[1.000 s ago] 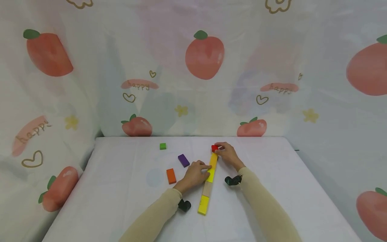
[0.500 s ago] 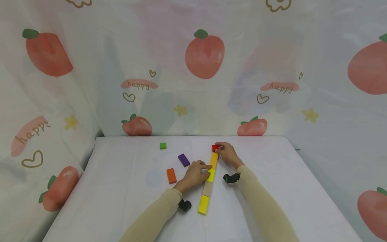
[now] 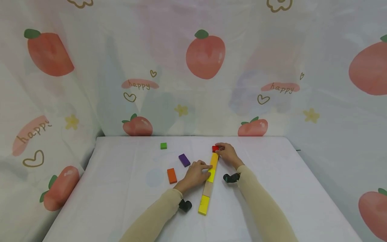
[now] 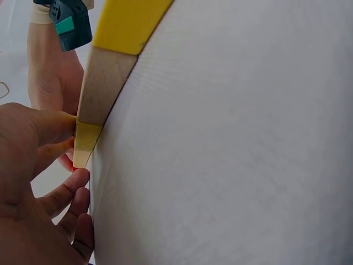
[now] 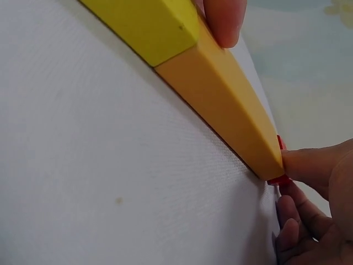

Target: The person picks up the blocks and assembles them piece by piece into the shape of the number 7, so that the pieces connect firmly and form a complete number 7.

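A straight row of blocks runs away across the white table. Nearest lies a yellow block (image 3: pixel 204 205), then a plain wooden block (image 3: pixel 207 189), a second yellow block (image 3: pixel 210 177) and an orange-yellow block (image 3: pixel 214 160). At the far end of the row, my right hand (image 3: pixel 228 155) pinches a small red block (image 3: pixel 215 148) between thumb and finger, partly covering it. From the left, my left hand (image 3: pixel 193 174) touches the middle of the row with thumb and extended index finger. One fingertip (image 5: pixel 225 25) rests on the row's upper edge in the right wrist view.
Left of the row lie an orange block (image 3: pixel 171 175), a purple block (image 3: pixel 184 160) and a small green cube (image 3: pixel 163 146). Printed cloth (image 3: pixel 169 107) hangs behind and beside the white table (image 3: pixel 105 201). A dark camera (image 3: pixel 185 205) sits at the left wrist.
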`<state>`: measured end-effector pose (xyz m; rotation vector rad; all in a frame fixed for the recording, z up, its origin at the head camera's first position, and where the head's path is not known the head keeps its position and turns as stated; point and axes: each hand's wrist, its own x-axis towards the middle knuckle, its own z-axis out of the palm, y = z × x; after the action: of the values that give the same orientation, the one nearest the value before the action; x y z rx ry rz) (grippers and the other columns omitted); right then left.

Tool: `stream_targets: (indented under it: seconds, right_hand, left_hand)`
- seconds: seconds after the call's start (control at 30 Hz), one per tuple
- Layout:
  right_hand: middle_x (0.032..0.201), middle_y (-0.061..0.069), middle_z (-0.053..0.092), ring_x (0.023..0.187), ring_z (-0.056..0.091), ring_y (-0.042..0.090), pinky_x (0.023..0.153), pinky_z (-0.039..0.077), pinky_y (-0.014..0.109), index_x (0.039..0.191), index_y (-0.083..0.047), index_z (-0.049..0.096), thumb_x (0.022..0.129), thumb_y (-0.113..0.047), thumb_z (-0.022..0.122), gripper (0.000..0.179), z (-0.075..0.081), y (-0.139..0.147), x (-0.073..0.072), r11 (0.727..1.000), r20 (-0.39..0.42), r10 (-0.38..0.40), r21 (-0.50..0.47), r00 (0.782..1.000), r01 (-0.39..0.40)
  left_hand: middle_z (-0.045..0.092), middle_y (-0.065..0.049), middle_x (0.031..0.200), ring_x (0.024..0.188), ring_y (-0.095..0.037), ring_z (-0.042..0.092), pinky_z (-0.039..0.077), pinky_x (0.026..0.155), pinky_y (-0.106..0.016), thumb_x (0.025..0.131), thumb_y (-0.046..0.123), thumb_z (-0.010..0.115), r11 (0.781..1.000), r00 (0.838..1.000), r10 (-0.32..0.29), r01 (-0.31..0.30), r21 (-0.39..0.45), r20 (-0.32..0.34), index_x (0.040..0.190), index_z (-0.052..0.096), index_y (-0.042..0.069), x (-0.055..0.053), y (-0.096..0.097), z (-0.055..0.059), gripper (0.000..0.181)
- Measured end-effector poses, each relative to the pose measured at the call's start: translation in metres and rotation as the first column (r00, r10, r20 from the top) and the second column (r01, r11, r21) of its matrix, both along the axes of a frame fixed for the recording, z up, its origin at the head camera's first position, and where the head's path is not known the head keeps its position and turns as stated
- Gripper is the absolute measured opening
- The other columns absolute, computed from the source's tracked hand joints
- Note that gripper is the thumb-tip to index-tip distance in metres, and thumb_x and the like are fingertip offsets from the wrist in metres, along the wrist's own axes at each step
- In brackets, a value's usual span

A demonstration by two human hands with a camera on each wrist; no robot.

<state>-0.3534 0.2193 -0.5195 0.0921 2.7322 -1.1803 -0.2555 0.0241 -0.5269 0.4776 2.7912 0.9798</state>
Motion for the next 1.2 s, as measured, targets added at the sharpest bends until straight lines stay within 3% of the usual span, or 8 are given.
stream_targets:
  seconds: [0.33,1.2]
  right_hand:
    - [0.137,0.016,0.056,0.117,0.051,0.033,0.106,0.043,0.050,0.136,-0.012,0.058,0.100,-0.020,0.056,0.037,-0.0053,0.0025,-0.0002,1.000,-0.054,0.013,-0.017,0.998,-0.014]
    - [0.137,0.018,0.054,0.119,0.051,0.035,0.107,0.042,0.051,0.138,-0.012,0.056,0.100,-0.017,0.052,0.039,-0.0084,0.0039,0.0087,0.999,-0.076,0.029,-0.022,0.997,-0.031]
  left_hand:
    - [0.058,0.000,0.124,0.108,-0.017,0.050,0.045,0.090,-0.032,0.095,0.032,0.064,1.000,1.000,-0.010,0.010,-0.018,-0.023,0.131,0.064,0.032,-0.0012,-0.0002,-0.0011,0.036]
    - [0.058,0.001,0.124,0.108,-0.016,0.050,0.045,0.090,-0.032,0.095,0.032,0.064,1.000,1.000,0.003,-0.003,-0.008,-0.005,0.131,0.063,0.033,-0.0007,0.0004,-0.0033,0.037]
